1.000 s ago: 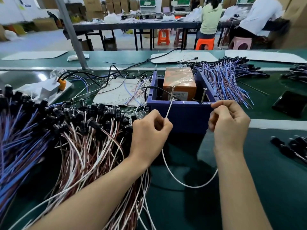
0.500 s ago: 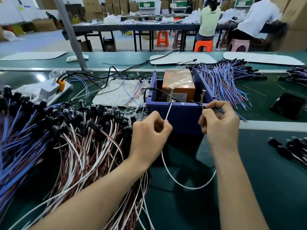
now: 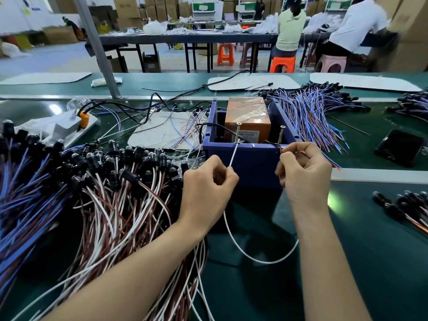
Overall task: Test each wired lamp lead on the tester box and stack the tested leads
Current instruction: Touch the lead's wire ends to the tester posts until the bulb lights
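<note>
**benchrat:** ok so where were the hands, and what had hold of what?

**mk_wire:** Left hand [image 3: 208, 181] was curled up, thumb and forefinger pinching one end of the white lead [image 3: 259, 258]. That end ran up and away to the foot of the left screw [image 3: 237, 133] on the near rim of the tester box [image 3: 250, 163], and looked like it was touching. Right hand [image 3: 303, 174] was curled too, pinching a thin wire end just beside the right screw [image 3: 280, 135]. Couldn't tell if that one made contact, too small.

**benchrat:** and the rest of the lead?

**mk_wire:** It sagged in a loop on the green table [image 3: 370, 262], near side of the box, between the two wrists. The lamp end was hidden, but there was a green glow [image 3: 331, 200] on the table just right of the right wrist.

**benchrat:** what else was lying around?

**mk_wire:** Big heap of red and white leads [image 3: 104, 193] on the left, black lamp heads pointing far. An orange block [image 3: 246, 117] wrapped in tape sat inside the box. A bundle of blue leads [image 3: 312, 112] was on the far right, with a dark phone [image 3: 399, 147] right of it. A few more leads [image 3: 403, 205] lay at the right edge, near side.
</note>
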{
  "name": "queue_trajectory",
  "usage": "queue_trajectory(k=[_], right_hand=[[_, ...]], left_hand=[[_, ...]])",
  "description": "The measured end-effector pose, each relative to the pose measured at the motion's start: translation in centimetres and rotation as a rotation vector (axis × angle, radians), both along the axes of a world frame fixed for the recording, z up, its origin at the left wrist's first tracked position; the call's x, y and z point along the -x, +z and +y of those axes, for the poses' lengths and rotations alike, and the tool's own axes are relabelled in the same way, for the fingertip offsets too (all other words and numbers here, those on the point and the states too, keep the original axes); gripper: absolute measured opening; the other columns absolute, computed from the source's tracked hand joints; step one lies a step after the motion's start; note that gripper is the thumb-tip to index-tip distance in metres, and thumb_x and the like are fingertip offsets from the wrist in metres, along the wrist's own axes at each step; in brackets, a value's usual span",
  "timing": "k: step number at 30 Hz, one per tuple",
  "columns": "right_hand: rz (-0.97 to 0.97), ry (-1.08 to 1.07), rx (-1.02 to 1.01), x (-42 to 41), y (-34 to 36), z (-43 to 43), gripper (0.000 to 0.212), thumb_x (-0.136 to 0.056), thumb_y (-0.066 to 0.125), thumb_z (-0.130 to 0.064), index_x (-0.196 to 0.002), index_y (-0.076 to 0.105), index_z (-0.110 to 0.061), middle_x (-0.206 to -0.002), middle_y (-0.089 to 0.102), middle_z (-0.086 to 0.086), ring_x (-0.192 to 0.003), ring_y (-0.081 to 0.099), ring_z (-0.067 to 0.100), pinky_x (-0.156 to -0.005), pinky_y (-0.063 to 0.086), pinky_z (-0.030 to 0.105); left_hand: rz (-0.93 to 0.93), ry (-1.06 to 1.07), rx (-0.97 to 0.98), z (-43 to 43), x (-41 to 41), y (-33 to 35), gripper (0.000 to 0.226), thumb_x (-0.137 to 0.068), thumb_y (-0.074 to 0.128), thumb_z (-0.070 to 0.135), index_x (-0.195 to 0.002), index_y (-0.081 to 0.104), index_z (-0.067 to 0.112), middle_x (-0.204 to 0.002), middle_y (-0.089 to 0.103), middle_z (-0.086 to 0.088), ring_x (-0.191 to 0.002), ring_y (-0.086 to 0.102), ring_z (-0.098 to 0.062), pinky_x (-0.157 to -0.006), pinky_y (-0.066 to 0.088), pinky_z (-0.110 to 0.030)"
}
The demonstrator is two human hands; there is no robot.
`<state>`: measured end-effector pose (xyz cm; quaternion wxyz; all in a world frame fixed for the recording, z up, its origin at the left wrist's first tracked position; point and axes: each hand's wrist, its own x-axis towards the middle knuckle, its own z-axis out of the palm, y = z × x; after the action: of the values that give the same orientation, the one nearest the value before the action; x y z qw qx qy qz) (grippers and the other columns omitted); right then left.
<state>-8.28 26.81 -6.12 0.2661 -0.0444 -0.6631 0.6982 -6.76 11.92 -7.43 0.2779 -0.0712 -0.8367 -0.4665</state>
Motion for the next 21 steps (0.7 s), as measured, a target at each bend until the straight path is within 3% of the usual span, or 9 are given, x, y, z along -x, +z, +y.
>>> queue_trajectory(k=[16, 21], right_hand=[[-0.018, -0.014, -0.013, 0.01, 0.25, 0.04, 0.025, -0.081, 0.052, 0.003, -0.071, 0.053, -0.019, -0.042, 0.053, -0.007, -0.041, 0.043, 0.007, -0.048, 0.035, 0.023], [0.097, -0.100, 0.105, -0.51, 0.78, 0.40, 0.021, -0.078, 0.050, 0.005, -0.072, 0.055, -0.014, -0.044, 0.049, -0.007, -0.041, 0.040, 0.009, -0.043, 0.033, 0.021]], left_hand=[[-0.009, -0.010, -0.021, -0.04, 0.07, 0.01, 0.027, -0.086, 0.061, 0.019, -0.061, 0.052, 0.013, -0.046, 0.055, 0.001, -0.046, 0.053, -0.016, -0.061, 0.047, -0.031], [0.016, -0.037, -0.046, -0.13, 0.01, -0.05, 0.027, -0.087, 0.061, 0.019, -0.062, 0.052, 0.013, -0.046, 0.055, 0.000, -0.046, 0.052, -0.017, -0.059, 0.046, -0.032]])
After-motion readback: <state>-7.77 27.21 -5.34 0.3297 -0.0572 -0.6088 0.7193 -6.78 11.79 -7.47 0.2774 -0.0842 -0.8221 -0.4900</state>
